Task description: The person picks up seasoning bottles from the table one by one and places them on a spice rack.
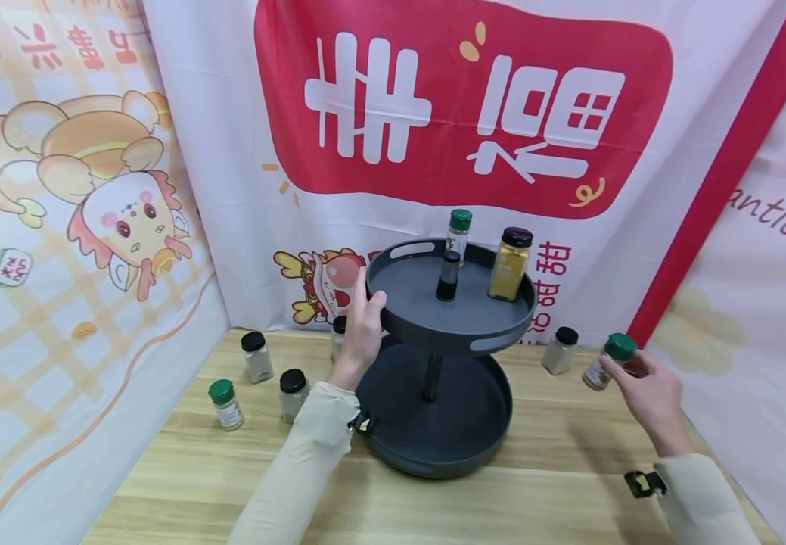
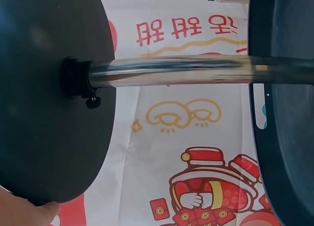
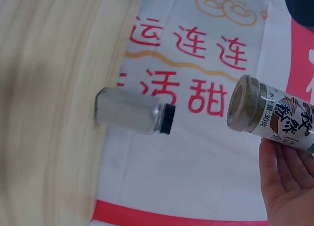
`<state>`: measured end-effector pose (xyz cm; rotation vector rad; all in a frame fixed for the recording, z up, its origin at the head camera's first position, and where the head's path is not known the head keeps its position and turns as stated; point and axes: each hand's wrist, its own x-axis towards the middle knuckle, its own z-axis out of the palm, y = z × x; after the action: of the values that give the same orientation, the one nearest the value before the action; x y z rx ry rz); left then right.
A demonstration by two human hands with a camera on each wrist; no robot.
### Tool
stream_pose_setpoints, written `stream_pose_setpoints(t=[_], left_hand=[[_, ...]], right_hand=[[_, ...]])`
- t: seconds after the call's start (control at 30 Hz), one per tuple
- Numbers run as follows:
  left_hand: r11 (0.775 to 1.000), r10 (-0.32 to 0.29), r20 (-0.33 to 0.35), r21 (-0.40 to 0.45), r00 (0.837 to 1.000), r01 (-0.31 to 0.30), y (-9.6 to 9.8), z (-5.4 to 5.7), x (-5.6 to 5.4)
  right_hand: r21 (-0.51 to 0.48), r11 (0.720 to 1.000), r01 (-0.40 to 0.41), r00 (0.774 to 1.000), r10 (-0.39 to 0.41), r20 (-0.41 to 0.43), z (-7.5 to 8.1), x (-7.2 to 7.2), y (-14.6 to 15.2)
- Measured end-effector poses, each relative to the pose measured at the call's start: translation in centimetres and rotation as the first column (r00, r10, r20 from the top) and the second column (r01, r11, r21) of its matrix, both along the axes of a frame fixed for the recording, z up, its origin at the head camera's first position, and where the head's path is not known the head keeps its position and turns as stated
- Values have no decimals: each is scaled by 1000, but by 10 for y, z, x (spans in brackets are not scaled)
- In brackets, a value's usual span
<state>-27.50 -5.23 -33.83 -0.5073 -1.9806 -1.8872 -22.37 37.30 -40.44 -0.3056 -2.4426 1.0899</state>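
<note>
A dark grey two-tier turntable rack (image 1: 433, 458) stands on the wooden table. My left hand (image 1: 363, 333) touches the left outer wall of its upper tray (image 1: 427, 333), fingers fairly straight; in the left wrist view part of this hand (image 2: 27, 211) shows at the tray's edge. Out to the right, my right hand (image 1: 653, 390) holds a green-capped spice jar (image 1: 597, 374) by its upper part, tilted and above the table. The right wrist view shows the jar's printed label (image 3: 287, 115) and brownish contents. On the upper tray stand a yellow-filled jar (image 1: 508, 271), a small dark bottle (image 1: 447, 281) and another green-capped jar (image 1: 458, 241).
A black-capped jar (image 1: 559, 354) stands left of my right hand. Left of the rack are more black-capped jars (image 1: 259, 363), one partly behind my left hand, and a green-capped jar (image 1: 227, 409). Printed cloth (image 1: 229, 189) hangs behind and at both sides.
</note>
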Motion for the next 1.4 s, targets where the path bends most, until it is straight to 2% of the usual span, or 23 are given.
stream_pose_setpoints(t=[0.2,0.57,0.8,1.07,1.4], left_hand=[[998,50,18,-29,999,-49,3,-1,4],[994,104,-2,-27,995,-104,8,-4,7],[992,124,4,-27,992,-123,9,-2,11],[990,137,24,-35,990,-136,11,-3,13],[987,155,23,-47,988,-154,12,-2,15]], right_hand=[[-17,1000,1,999,-1,-33,7,-1,-14],[-59,998,-12,1000,11,-15,30,-1,-35],[-80,996,-32,997,25,-79,41,-1,-47],[-88,995,-44,995,36,-97,54,-3,-58],[-60,996,-62,981,50,-187,73,-6,-69]])
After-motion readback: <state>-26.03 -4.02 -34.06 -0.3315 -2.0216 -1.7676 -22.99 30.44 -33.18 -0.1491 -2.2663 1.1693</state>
